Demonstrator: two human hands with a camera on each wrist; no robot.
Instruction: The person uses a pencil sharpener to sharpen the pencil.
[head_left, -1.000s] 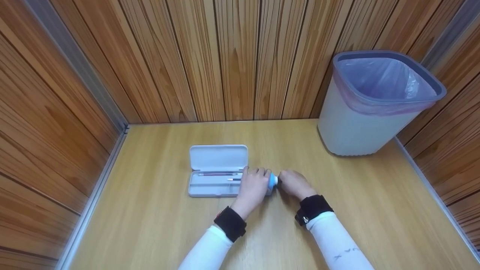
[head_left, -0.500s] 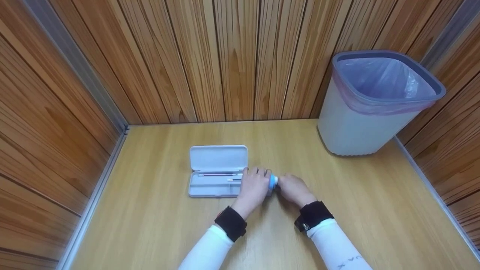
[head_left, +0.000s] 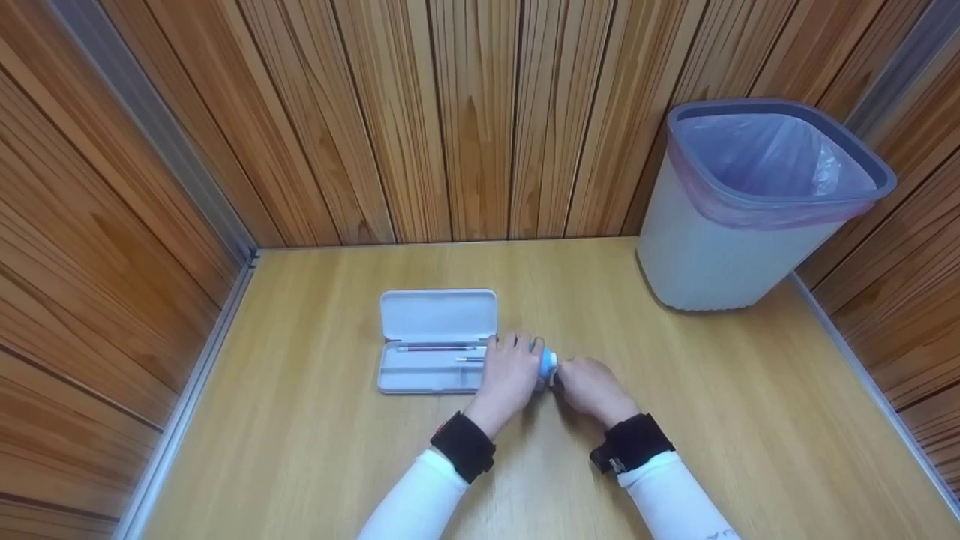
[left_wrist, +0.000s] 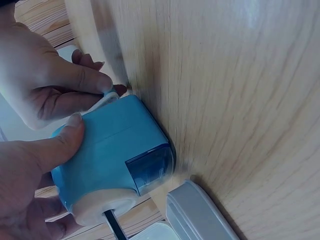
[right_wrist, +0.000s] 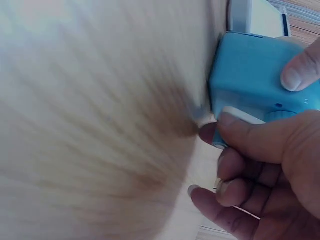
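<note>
A blue crank pencil sharpener [left_wrist: 107,140] stands on the table with a clear dark-blue shavings window at its lower side. My left hand [head_left: 508,375] grips its body, the thumb lying along the top. From the sharpener's round pale front sticks a dark pencil [left_wrist: 115,226], which points left over the case in the head view. On the opposite side, my right hand [head_left: 596,386] pinches the knob of the white crank handle [right_wrist: 243,115] between thumb and forefinger, the other fingers loosely curled. The pencil's inner end is hidden inside the sharpener.
A pale grey pencil case [head_left: 439,315] lies with its lid raised, just left of the sharpener. Another pencil [head_left: 435,348] lies in its rear compartment. At the back right stands a bin [head_left: 705,255] with a plastic liner. Wood-panelled walls [head_left: 480,120] border the table [head_left: 300,450].
My right hand and wrist have shifted slightly toward me while holding the crank, whose angle has changed. My left hand stays in place on the sharpener.
</note>
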